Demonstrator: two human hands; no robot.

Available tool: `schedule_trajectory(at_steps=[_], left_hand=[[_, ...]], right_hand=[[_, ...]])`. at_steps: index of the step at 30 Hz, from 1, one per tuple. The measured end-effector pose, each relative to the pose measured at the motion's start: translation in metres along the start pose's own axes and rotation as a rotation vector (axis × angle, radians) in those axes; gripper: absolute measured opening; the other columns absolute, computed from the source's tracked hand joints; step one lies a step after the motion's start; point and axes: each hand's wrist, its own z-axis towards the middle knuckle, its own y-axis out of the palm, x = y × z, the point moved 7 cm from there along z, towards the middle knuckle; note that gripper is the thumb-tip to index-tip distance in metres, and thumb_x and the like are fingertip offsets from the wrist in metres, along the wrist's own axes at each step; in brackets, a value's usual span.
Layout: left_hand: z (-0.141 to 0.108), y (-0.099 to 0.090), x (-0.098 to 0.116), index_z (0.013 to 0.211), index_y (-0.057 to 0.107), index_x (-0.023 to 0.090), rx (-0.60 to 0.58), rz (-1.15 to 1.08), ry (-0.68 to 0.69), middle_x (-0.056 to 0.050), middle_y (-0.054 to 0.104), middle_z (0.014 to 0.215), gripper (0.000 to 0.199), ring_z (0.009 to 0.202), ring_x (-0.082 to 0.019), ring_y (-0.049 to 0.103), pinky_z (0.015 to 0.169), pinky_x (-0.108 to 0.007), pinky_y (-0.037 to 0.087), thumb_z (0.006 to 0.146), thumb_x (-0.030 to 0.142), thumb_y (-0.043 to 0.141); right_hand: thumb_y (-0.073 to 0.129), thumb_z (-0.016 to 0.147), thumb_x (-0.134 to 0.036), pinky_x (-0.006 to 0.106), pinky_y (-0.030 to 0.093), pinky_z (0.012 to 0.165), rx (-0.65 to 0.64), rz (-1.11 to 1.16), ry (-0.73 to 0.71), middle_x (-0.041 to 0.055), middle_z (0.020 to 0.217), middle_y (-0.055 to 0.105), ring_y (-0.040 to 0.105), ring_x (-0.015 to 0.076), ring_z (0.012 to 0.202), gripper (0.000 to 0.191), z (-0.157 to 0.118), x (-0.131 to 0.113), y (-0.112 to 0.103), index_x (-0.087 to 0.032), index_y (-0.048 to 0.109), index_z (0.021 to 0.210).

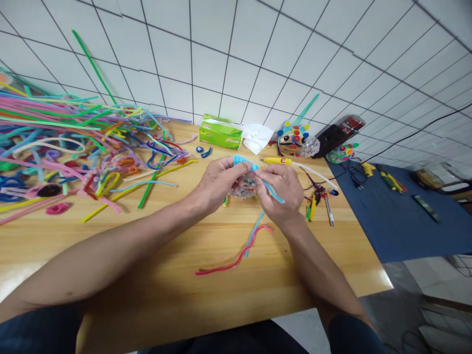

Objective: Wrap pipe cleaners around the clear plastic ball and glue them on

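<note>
Both hands meet over the middle of the wooden table. My left hand (221, 180) pinches a light blue coiled pipe cleaner (243, 161) between thumb and fingers. Closed around the same blue piece from the right is my right hand (280, 192), with a loose blue end (274, 193) sticking out below its fingers. Just under the hands sits a clear container of small colourful bits (245, 189), partly hidden by them. Nearer my body, a red pipe cleaner (236, 263) lies across another blue one (254, 233).
A big heap of pipe cleaners (73, 142) covers the left side. Behind the hands are a green tissue pack (220, 132), a yellow glue gun (277, 161) and a decorated face figure (293, 139). A pen (329, 210) lies right, before a blue mat (398, 216) with tools.
</note>
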Motion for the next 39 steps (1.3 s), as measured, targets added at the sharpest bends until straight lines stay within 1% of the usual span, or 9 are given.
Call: schedule_trajectory(at_steps=[9,15,19,22,26,28,32,35,39], left_hand=[[-0.001,0.005,-0.004,0.074,0.071,0.016,-0.041,-0.177,-0.087,0.0,0.063,0.067,0.03,0.055,-0.009,0.051,0.051,-0.024,0.041,0.075,0.039,0.091],[-0.001,0.004,-0.001,0.064,0.064,0.019,-0.038,-0.051,-0.007,0.003,0.056,0.058,0.039,0.054,-0.01,0.048,0.054,-0.026,0.039,0.075,0.044,0.092],[0.0,-0.001,0.006,0.057,0.056,0.02,0.03,-0.031,0.041,0.005,0.05,0.053,0.042,0.051,-0.008,0.042,0.053,-0.025,0.036,0.074,0.039,0.089],[0.0,-0.001,0.009,0.059,0.056,0.02,0.036,-0.12,0.033,0.007,0.047,0.052,0.042,0.05,-0.006,0.037,0.052,-0.023,0.033,0.071,0.038,0.092],[-0.001,0.004,0.005,0.057,0.053,0.02,-0.003,-0.145,0.029,0.007,0.043,0.051,0.045,0.05,-0.007,0.034,0.053,-0.024,0.03,0.074,0.038,0.091],[-0.002,0.006,0.001,0.056,0.052,0.021,-0.026,-0.139,0.047,0.006,0.044,0.052,0.047,0.052,-0.008,0.036,0.055,-0.025,0.031,0.079,0.038,0.088],[-0.004,0.011,-0.009,0.058,0.054,0.021,-0.051,-0.158,0.028,0.005,0.043,0.053,0.045,0.055,-0.009,0.037,0.059,-0.026,0.035,0.082,0.04,0.087],[-0.004,0.011,-0.015,0.064,0.059,0.02,-0.053,-0.137,-0.025,0.004,0.047,0.056,0.045,0.054,-0.01,0.038,0.056,-0.027,0.034,0.083,0.051,0.085],[-0.001,0.006,-0.006,0.078,0.07,0.019,-0.025,-0.034,0.029,0.001,0.06,0.066,0.038,0.059,-0.012,0.051,0.055,-0.027,0.04,0.081,0.054,0.084]], right_hand=[[0.075,0.099,-0.016,0.042,0.06,0.077,0.067,-0.103,-0.085,0.0035,0.102,0.08,0.075,0.0235,0.09,0.026,-0.002,-0.006,0.003,-0.035,0.077,0.117],[0.075,0.099,-0.018,0.043,0.06,0.076,0.044,-0.126,-0.083,0.0044,0.104,0.081,0.076,0.0246,0.09,0.023,-0.005,-0.004,0.007,-0.034,0.077,0.115],[0.072,0.099,-0.015,0.043,0.062,0.083,-0.016,-0.048,-0.124,0.0069,0.112,0.082,0.077,0.0256,0.1,0.032,-0.004,-0.002,0.012,-0.033,0.077,0.125],[0.068,0.1,-0.013,0.042,0.063,0.088,-0.006,0.098,0.023,0.0074,0.115,0.082,0.077,0.0256,0.106,0.031,0.002,0.01,0.008,-0.031,0.078,0.124],[0.071,0.103,-0.03,0.035,0.06,0.08,-0.042,0.43,0.505,0.0018,0.093,0.079,0.073,0.0193,0.086,0.007,0.002,0.031,0.01,-0.026,0.077,0.104],[0.074,0.101,-0.038,0.033,0.057,0.079,-0.103,0.571,0.661,-0.0003,0.087,0.076,0.07,0.017,0.08,0.015,-0.002,0.03,0.016,-0.024,0.077,0.097],[0.08,0.095,-0.042,0.031,0.052,0.074,-0.118,0.63,0.791,-0.0018,0.079,0.072,0.064,0.0151,0.074,0.021,-0.008,0.026,0.022,-0.023,0.075,0.086],[0.08,0.091,-0.043,0.031,0.049,0.068,-0.101,0.631,0.848,-0.0025,0.074,0.069,0.059,0.0146,0.069,0.023,-0.009,0.029,0.023,-0.024,0.072,0.081],[0.078,0.086,-0.038,0.028,0.042,0.06,-0.086,0.644,0.887,-0.0046,0.065,0.062,0.052,0.013,0.062,0.021,-0.005,0.034,0.021,-0.024,0.067,0.074]])
